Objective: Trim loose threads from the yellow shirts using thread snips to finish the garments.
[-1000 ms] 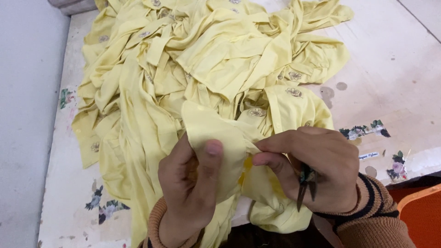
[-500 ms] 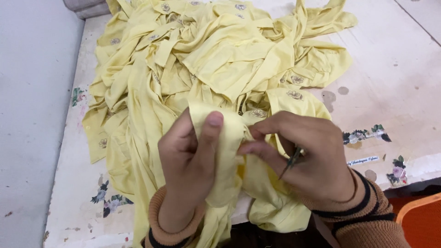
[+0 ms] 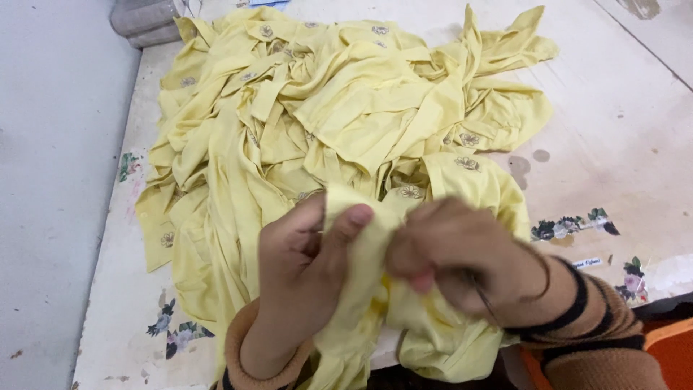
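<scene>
My left hand (image 3: 303,278) pinches a fold of a pale yellow garment piece (image 3: 361,289) at the table's near edge, thumb on top. My right hand (image 3: 462,260), blurred by motion, grips the same piece from the right and also holds a small dark metal tool (image 3: 482,300), likely thread snips, against the palm. Both hands are close together, almost touching. Behind them lies a large heap of yellow garment pieces (image 3: 339,123) with small embroidered flower marks.
The heap rests on a worn white table (image 3: 621,144) with peeling flower-patterned patches. Grey rolls (image 3: 144,22) lie at the far left corner. A grey floor runs along the left, and an orange object (image 3: 668,350) shows at the lower right.
The hands have lifted the yellow piece slightly and the right hand has shifted left over the fold, now blurred. The view has tilted so that more of the heap shows.
</scene>
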